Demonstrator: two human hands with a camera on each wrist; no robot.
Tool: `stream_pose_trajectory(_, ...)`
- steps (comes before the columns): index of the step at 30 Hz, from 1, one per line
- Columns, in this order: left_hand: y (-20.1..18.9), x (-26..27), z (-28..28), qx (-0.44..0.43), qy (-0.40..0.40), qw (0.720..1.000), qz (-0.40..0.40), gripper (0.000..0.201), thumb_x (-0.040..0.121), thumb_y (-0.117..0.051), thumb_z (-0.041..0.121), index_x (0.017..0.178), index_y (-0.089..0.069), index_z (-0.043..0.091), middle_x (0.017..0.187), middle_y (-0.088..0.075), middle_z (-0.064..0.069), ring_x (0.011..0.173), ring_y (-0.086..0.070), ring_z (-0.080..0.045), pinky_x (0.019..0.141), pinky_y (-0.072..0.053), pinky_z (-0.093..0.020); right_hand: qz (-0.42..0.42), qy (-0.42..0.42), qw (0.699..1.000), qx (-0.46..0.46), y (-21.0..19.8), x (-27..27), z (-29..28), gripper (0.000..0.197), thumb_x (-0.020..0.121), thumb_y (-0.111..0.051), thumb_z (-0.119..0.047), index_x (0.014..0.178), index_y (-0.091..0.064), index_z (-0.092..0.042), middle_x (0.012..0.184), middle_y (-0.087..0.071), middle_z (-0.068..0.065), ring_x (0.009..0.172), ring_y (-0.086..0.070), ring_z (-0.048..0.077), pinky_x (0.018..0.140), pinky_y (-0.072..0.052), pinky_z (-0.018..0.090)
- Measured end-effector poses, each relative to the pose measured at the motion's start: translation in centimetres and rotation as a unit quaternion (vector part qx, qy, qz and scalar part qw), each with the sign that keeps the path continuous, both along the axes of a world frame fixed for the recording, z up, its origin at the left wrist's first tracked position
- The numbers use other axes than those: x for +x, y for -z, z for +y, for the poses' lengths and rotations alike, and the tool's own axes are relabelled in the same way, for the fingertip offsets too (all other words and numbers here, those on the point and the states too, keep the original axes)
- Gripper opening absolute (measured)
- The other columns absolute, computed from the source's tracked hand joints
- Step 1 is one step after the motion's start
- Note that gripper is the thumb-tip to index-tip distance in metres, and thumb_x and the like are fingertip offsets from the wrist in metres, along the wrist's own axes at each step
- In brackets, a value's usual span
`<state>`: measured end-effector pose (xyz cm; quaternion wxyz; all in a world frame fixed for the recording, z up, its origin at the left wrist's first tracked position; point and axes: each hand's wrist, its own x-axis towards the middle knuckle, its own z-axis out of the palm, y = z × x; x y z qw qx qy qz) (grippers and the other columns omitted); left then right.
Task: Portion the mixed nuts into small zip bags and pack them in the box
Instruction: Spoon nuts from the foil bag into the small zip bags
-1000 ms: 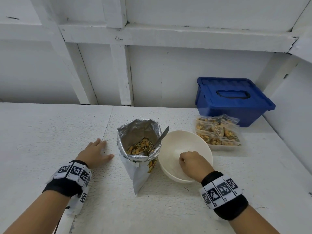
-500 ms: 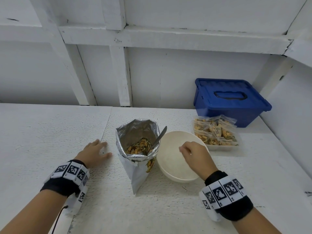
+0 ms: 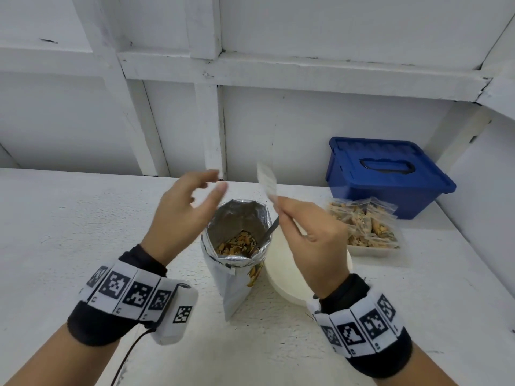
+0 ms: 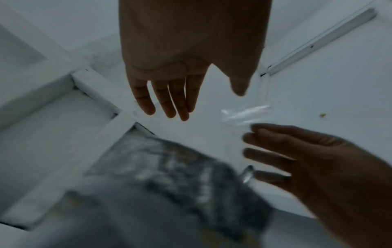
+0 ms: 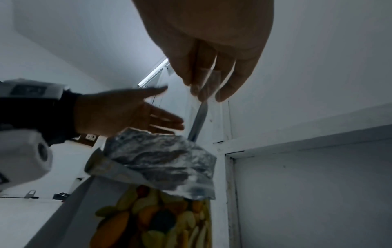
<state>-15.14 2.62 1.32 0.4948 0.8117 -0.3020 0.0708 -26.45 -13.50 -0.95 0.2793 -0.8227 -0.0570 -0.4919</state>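
An open foil bag of mixed nuts stands upright on the white table, a metal spoon leaning inside it. My right hand is raised above the bag and pinches an empty clear zip bag by its lower edge. The zip bag shows faintly in the left wrist view. My left hand hovers in the air to the left of the zip bag, fingers spread and holding nothing. A cream bowl sits behind my right wrist.
A closed blue lidded box stands at the back right against the wall. In front of it a clear tray holds several filled zip bags. White wall framing runs behind the table.
Both hands have risen off the table. My right hand left the bowl holding an empty zip bag, and my left hand lifted toward it.
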Motion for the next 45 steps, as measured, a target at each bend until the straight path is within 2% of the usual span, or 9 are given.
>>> stream_pose_trajectory(3,-1.1,-1.7,-0.8,0.019,0.111,0.992,0.058,0.091,0.054,-0.046,0.086,0.130,-0.042,0.036,0.120,-0.050,0.028,0.112,-0.045,0.012,0.090,-0.038,-0.012,0.009,-0.032,0.999,-0.026,0.1,0.4,1.3,0.019,0.086,-0.060,-0.007,0.103,-0.069,-0.005,0.097,-0.072,0.004,0.088,-0.066,0.015,0.073,-0.054,0.036)
stream_pose_trajectory(7,-1.2,-2.3,-1.5,-0.023,0.122,0.988,0.088,0.072,0.059,-0.058,0.066,0.123,-0.047,0.036,0.112,-0.060,0.021,0.108,-0.054,0.004,0.099,-0.041,-0.026,0.007,-0.041,0.999,-0.018,0.2,0.4,2.1,0.024,0.094,-0.051,-0.020,0.101,-0.070,-0.007,0.090,-0.073,0.002,0.082,-0.066,0.014,0.069,-0.052,0.035)
stream_pose_trajectory(12,-1.4,-2.8,-1.2,-0.068,0.126,0.988,0.066,0.051,0.063,-0.058,0.059,0.109,-0.053,0.038,0.096,-0.062,0.013,0.091,-0.058,0.004,0.077,-0.042,-0.006,0.020,-0.044,0.999,-0.013,-0.2,0.2,2.3,0.020,0.090,-0.056,-0.019,0.101,-0.070,-0.011,0.088,-0.072,-0.002,0.079,-0.063,0.008,0.073,-0.048,0.029)
stream_pose_trajectory(16,-1.7,-2.7,-1.0,-0.094,0.126,0.986,0.053,0.047,0.063,-0.061,0.059,0.103,-0.054,0.036,0.081,-0.057,0.019,0.077,-0.057,-0.001,0.070,-0.046,-0.014,0.050,-0.068,0.996,-0.001,-1.0,0.0,1.9,0.020,0.086,-0.058,-0.021,0.101,-0.070,-0.013,0.092,-0.071,-0.006,0.083,-0.058,0.001,0.079,-0.047,0.033)
stream_pose_trajectory(19,-2.2,-2.7,-0.6,-0.076,0.130,0.988,0.016,0.048,0.062,-0.062,0.063,0.100,-0.051,0.035,0.083,-0.057,0.007,0.078,-0.056,-0.012,0.069,-0.045,-0.018,0.080,-0.106,0.988,0.075,-2.3,-0.5,1.7,0.019,0.088,-0.054,-0.031,0.102,-0.066,-0.024,0.094,-0.066,-0.016,0.090,-0.060,-0.002,0.081,-0.048,0.024)
stream_pose_trajectory(26,-2.7,-3.1,-0.4,-0.036,0.169,0.985,-0.027,0.045,0.066,-0.061,0.055,0.103,-0.045,0.035,0.072,-0.045,0.007,0.065,-0.042,-0.003,0.059,-0.035,-0.013,0.309,-0.254,0.889,0.221,-5.7,-0.3,1.2,0.019,0.094,-0.049,-0.010,0.095,-0.065,-0.020,0.086,-0.068,-0.001,0.072,-0.061,0.000,0.066,-0.052,0.018)
stream_pose_trajectory(33,-2.4,-3.0,0.0,-0.016,0.199,0.980,-0.011,0.057,0.061,-0.067,0.054,0.109,-0.043,0.036,0.078,-0.048,0.010,0.073,-0.048,0.000,0.066,-0.038,-0.009,0.325,-0.332,0.820,0.335,-5.5,0.9,1.7,0.015,0.084,-0.059,0.002,0.084,-0.063,-0.013,0.071,-0.065,-0.003,0.064,-0.059,0.008,0.059,-0.049,0.018)
stream_pose_trajectory(39,-2.0,-2.7,0.8,0.092,0.185,0.978,-0.029,0.096,0.048,-0.067,0.067,0.129,-0.031,0.029,0.101,-0.043,0.024,0.093,-0.047,0.013,0.074,-0.037,-0.006,0.323,-0.309,0.834,0.323,-5.6,1.0,2.2,0.021,0.084,-0.056,0.009,0.084,-0.066,-0.010,0.066,-0.063,-0.001,0.059,-0.058,0.006,0.058,-0.048,0.015)
stream_pose_trajectory(45,-1.8,-3.2,1.6,0.102,0.152,0.983,-0.017,0.077,0.054,-0.071,0.068,0.112,-0.035,0.032,0.086,-0.045,0.022,0.073,-0.049,0.015,0.059,-0.036,-0.007,0.375,-0.248,0.845,0.290,-5.0,1.0,2.3,0.039,0.084,-0.047,0.012,0.089,-0.071,-0.019,0.061,-0.066,-0.005,0.057,-0.062,0.008,0.061,-0.055,0.021)
